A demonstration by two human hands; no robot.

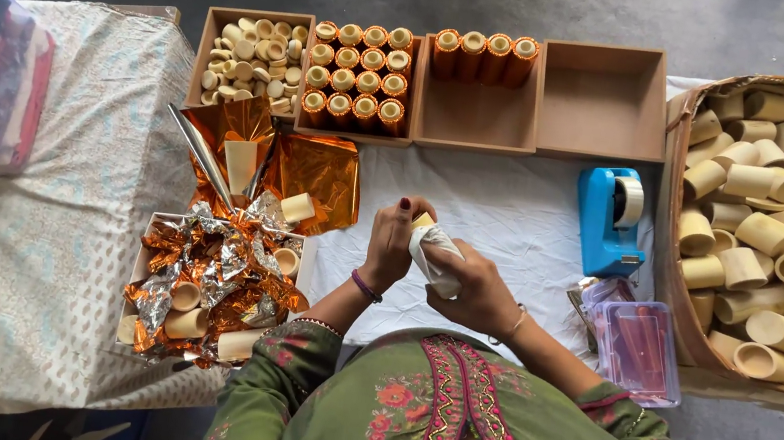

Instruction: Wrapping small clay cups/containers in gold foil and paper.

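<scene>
Cup (424, 222) wrapped in white cloth (436, 256) sits mid-frame between both hands, long axis slanting upper left to lower right; left hand (392, 245) pinches its top, right hand (473, 291) clasps the cloth.

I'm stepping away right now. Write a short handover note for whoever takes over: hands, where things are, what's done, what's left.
Left hand and right hand together hold one cylinder, mostly covered in a white wrap, yellowish top showing.
Done: one wooden box is full of orange-wrapped cylinders; the next box has a row of four at its far edge; the third box holds nothing.
Left: bare cylinders fill the basket on the right.
Small caps sit in the far-left box. Orange foil sheets and a tray of foil scraps lie to the left; blue tape dispenser to the right.
</scene>
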